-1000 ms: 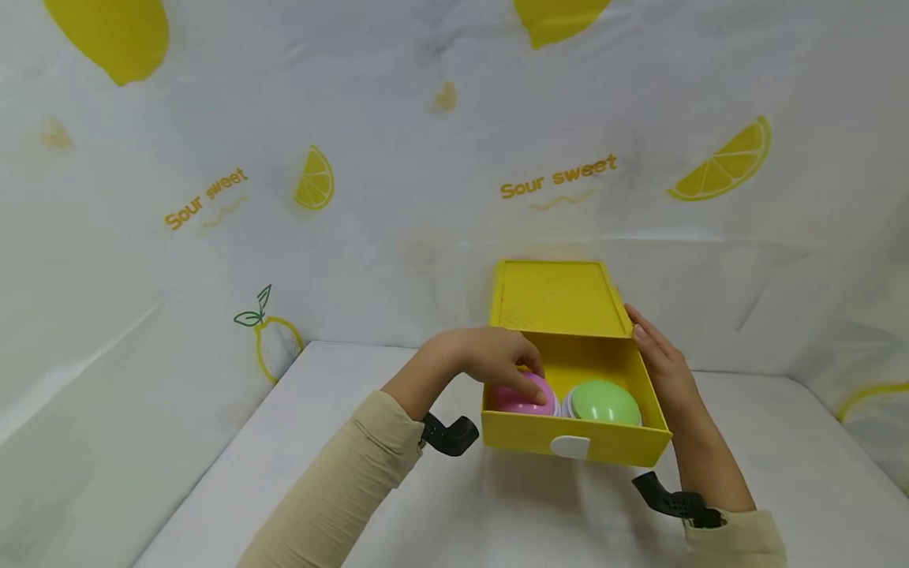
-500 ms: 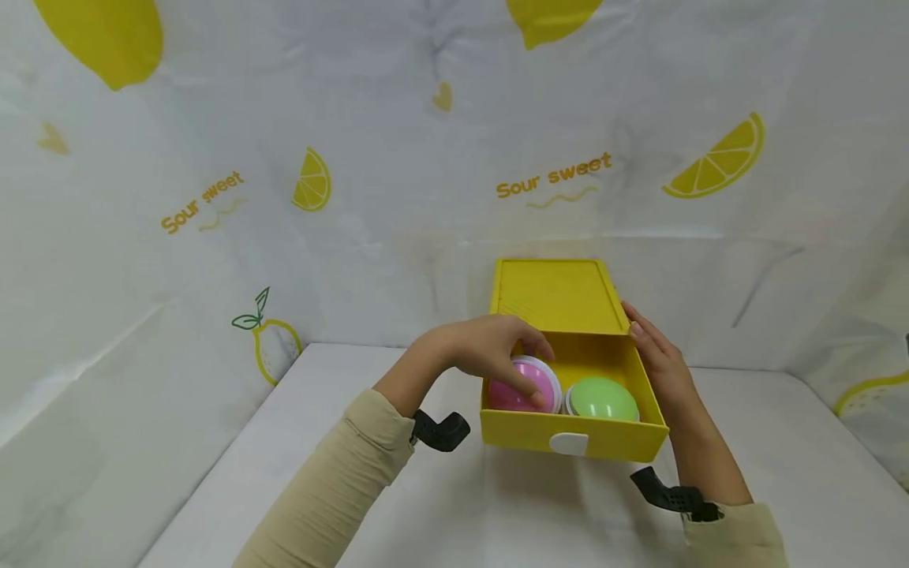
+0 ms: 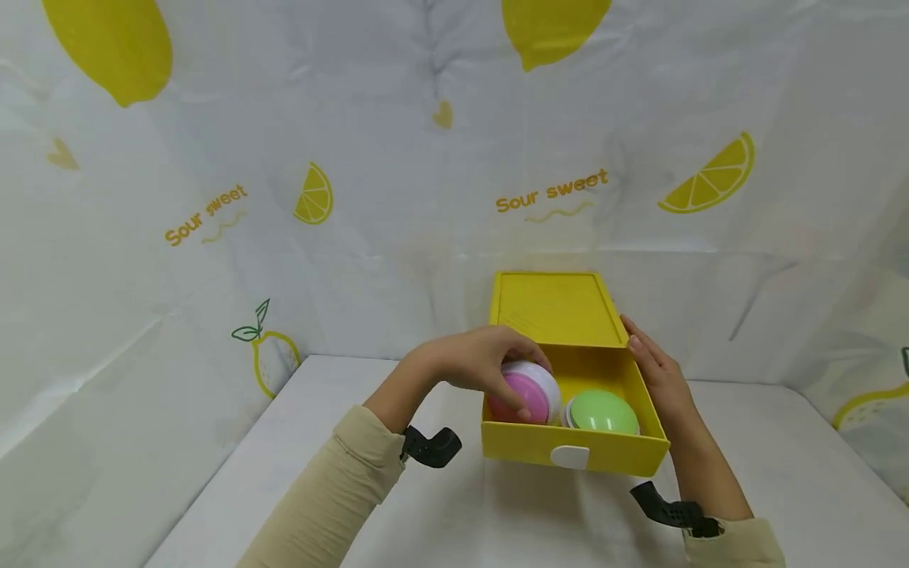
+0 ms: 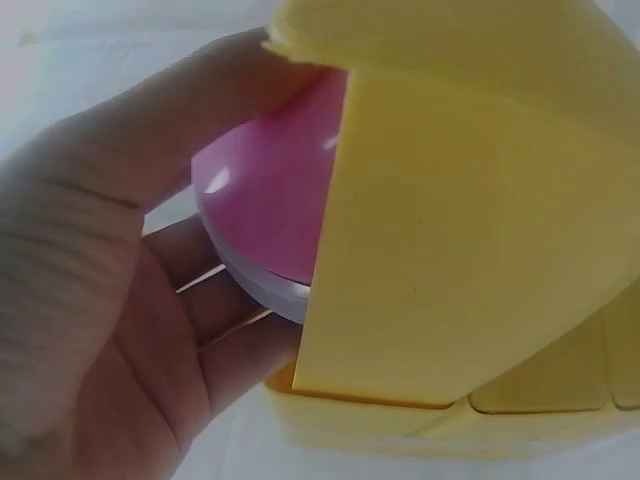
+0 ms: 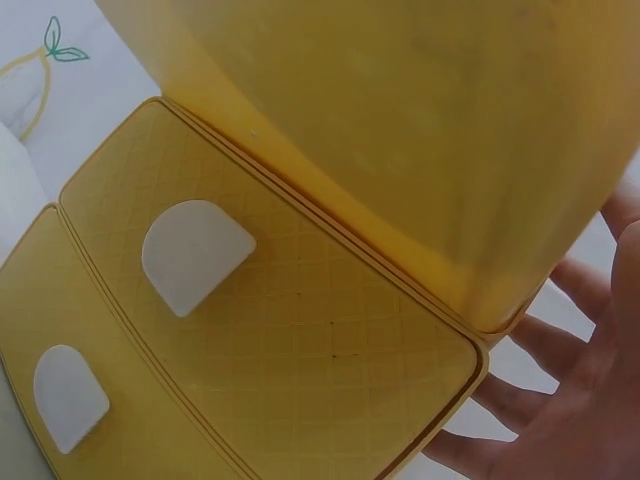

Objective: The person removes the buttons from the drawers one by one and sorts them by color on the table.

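A small yellow drawer cabinet (image 3: pixel 557 308) has its top drawer (image 3: pixel 511 440) pulled out toward me. My left hand (image 3: pixel 472 359) grips a round pink-and-white case (image 3: pixel 529 398) at the drawer's left side, thumb on the pink half and fingers around the white half. The left wrist view shows the pink-and-white case (image 4: pixel 265 185) partly hidden by the drawer's side wall. Beside it in the drawer sits a similar green case (image 3: pixel 604 412) with a white base. My right hand (image 3: pixel 663 383) rests along the cabinet's right side, with fingers extended against it in the right wrist view.
Lower yellow drawer fronts (image 5: pixel 310 290) with white pulls (image 5: pixel 195 255) show below the pulled-out drawer. The cabinet stands on a white table (image 3: pixel 277 457). Behind it rises a white sheet (image 3: pixel 398 260) printed with lemons and lettering.
The pink-and-white case has tilted and risen slightly in my left hand, so more of its white half shows. My right hand stays at the cabinet's side.
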The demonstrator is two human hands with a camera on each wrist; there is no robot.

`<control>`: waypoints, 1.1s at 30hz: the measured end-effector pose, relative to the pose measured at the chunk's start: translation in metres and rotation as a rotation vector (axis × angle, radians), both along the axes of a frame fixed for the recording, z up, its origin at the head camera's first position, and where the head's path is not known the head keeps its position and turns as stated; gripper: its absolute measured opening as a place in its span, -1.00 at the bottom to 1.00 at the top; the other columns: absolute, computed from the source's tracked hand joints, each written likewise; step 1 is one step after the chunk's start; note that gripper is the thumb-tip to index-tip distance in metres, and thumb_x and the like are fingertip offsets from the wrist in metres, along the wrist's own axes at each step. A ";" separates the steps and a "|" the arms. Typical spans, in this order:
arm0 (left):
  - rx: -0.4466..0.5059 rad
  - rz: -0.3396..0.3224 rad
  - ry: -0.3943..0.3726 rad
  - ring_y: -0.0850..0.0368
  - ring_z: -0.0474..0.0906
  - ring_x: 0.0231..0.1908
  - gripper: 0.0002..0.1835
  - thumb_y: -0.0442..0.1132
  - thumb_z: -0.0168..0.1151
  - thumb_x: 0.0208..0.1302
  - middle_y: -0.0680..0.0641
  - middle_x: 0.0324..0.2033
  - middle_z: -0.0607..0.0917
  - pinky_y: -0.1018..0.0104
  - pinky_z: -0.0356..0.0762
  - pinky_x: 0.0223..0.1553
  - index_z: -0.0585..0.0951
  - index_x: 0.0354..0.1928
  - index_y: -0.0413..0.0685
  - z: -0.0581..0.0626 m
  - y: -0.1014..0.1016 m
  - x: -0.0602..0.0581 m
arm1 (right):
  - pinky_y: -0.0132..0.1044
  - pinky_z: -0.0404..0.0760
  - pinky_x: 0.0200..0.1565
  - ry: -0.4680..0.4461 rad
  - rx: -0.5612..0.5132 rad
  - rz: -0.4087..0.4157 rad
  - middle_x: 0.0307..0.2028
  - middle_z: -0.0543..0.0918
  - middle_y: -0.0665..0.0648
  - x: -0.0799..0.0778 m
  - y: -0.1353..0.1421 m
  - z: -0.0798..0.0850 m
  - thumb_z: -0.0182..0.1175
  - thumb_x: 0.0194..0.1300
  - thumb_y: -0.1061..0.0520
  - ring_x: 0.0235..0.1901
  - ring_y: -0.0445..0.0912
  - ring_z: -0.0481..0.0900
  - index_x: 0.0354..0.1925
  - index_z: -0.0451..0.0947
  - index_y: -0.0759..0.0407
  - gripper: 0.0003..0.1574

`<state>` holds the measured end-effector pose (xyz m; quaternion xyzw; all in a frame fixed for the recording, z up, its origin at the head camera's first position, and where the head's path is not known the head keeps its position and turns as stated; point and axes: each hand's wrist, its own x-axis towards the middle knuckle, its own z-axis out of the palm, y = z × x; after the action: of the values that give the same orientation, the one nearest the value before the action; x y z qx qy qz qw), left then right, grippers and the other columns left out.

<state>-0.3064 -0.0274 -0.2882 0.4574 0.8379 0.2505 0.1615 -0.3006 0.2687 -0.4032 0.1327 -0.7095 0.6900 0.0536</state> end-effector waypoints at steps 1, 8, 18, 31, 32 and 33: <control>0.025 0.007 0.003 0.30 0.62 -0.17 -0.46 -0.10 0.58 0.05 0.13 -0.13 0.73 0.46 0.67 -0.10 0.64 0.10 0.01 -0.001 -0.001 -0.001 | -0.66 0.56 0.03 -0.003 0.000 -0.001 0.63 0.01 0.02 0.000 0.001 0.000 -0.20 0.62 -0.21 0.12 -0.60 0.46 0.61 -0.07 -0.21 -0.28; 0.242 0.082 0.007 0.26 0.64 -0.12 -0.41 -0.17 0.58 0.07 0.03 -0.04 0.73 0.40 0.69 -0.06 0.63 0.19 0.02 -0.009 -0.008 -0.004 | -0.67 0.56 0.01 0.014 0.017 -0.031 0.61 0.06 -0.04 0.002 0.006 -0.001 -0.21 0.63 -0.19 0.11 -0.61 0.46 0.61 -0.04 -0.21 -0.30; 0.722 0.251 -0.061 0.10 0.69 -0.19 -0.40 -0.17 0.58 0.08 -0.18 -0.02 0.73 0.28 0.73 -0.08 0.61 0.20 -0.09 -0.029 -0.037 0.002 | -0.63 0.60 -0.01 0.031 0.011 -0.041 0.59 0.13 -0.07 0.002 0.009 -0.006 -0.24 0.64 -0.17 0.12 -0.53 0.51 0.61 -0.05 -0.18 -0.31; 1.205 0.454 -0.029 0.26 0.65 -0.20 -0.19 0.00 0.63 -0.04 0.14 -0.15 0.76 0.42 0.71 -0.13 0.52 0.19 -0.31 -0.082 -0.080 -0.002 | -0.66 0.56 0.03 0.058 0.092 -0.051 0.61 0.08 0.03 0.001 0.000 -0.002 -0.26 0.64 -0.20 0.14 -0.58 0.45 0.62 -0.07 -0.18 -0.30; 1.219 0.482 -0.035 0.26 0.66 -0.20 -0.21 -0.03 0.63 -0.04 0.14 -0.15 0.77 0.42 0.71 -0.13 0.53 0.18 -0.29 -0.087 -0.082 -0.002 | -0.65 0.56 0.03 0.060 0.084 -0.042 0.61 0.07 0.03 0.000 -0.001 -0.002 -0.26 0.64 -0.19 0.15 -0.57 0.45 0.62 -0.07 -0.17 -0.30; 1.225 0.508 -0.040 0.25 0.66 -0.19 -0.24 -0.08 0.63 -0.03 0.13 -0.15 0.77 0.42 0.71 -0.13 0.53 0.18 -0.27 -0.091 -0.084 -0.001 | -0.66 0.55 0.04 0.064 0.087 -0.039 0.61 0.07 0.03 0.000 -0.002 -0.002 -0.27 0.65 -0.18 0.15 -0.58 0.43 0.62 -0.07 -0.16 -0.30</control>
<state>-0.3077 -0.1115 -0.3790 0.2498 0.6228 0.7201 -0.1765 -0.3001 0.2663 -0.4054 0.1430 -0.7392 0.6528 0.0837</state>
